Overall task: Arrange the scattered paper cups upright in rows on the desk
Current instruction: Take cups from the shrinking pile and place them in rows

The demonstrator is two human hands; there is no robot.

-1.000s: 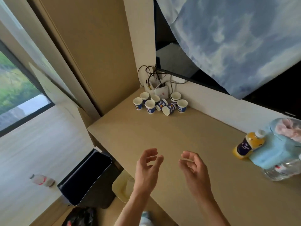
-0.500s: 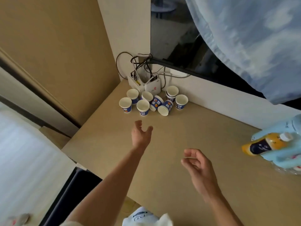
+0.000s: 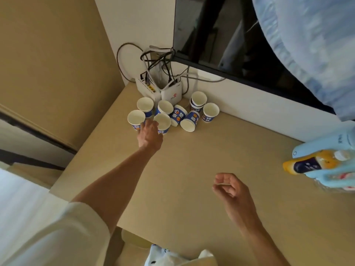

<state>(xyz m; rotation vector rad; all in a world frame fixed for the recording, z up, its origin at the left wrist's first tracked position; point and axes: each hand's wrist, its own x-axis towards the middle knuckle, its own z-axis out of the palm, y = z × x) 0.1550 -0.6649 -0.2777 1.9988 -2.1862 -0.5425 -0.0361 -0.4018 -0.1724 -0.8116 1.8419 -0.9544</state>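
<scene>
Several blue-and-white paper cups cluster at the far left corner of the beige desk (image 3: 192, 169). Most stand upright, among them the front-left cup (image 3: 136, 118), one next to it (image 3: 162, 121) and the right-most cup (image 3: 211, 111). Two lie on their sides: one (image 3: 179, 114) and another (image 3: 190, 120) with its mouth toward me. A short stack (image 3: 197, 100) stands behind them. My left hand (image 3: 149, 135) is stretched out, its fingertips between the two front cups and touching them. My right hand (image 3: 229, 191) hovers over the near desk, fingers loosely curled, holding nothing.
White router boxes (image 3: 170, 93) with tangled cables sit in the corner right behind the cups. A dark screen (image 3: 230, 45) hangs above the desk's back edge. An orange bottle (image 3: 307, 164) and a light-blue bundle (image 3: 330, 175) lie at the right. A wood panel (image 3: 57, 64) borders the left.
My left arm has stretched forward from mid-desk until its fingers reached the front cups. The view has moved closer to the corner. My right hand stays low over the desk.
</scene>
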